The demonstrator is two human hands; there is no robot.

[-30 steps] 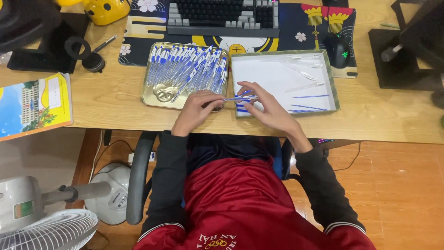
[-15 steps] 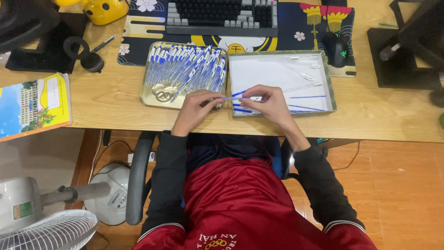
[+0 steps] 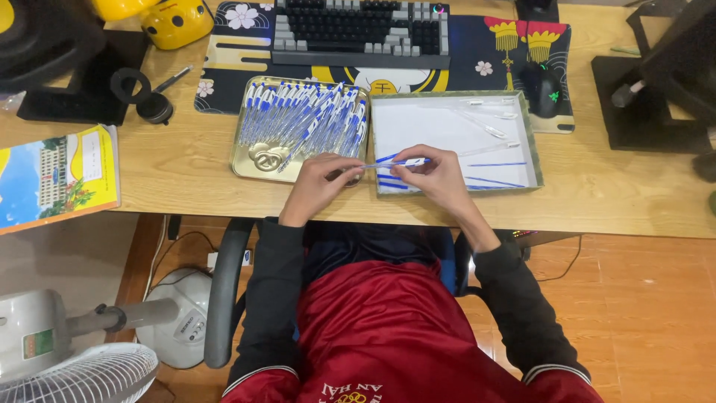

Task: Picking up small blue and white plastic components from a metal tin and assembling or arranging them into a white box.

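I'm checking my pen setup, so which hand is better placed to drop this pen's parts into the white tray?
Probably the right hand. It already sits over the front edge of the white tray, gripping the pen. The left hand is outside it, beside the gold tray of pens.

**What the frame hides or cuts off**

The fan at lower left is cut by the frame's bottom and left edges. The yellow object at the top and the book at the left edge are also partly out of frame. The left hand and right hand cover the ends of the pen. The pens in the gold tray overlap, too small to count.
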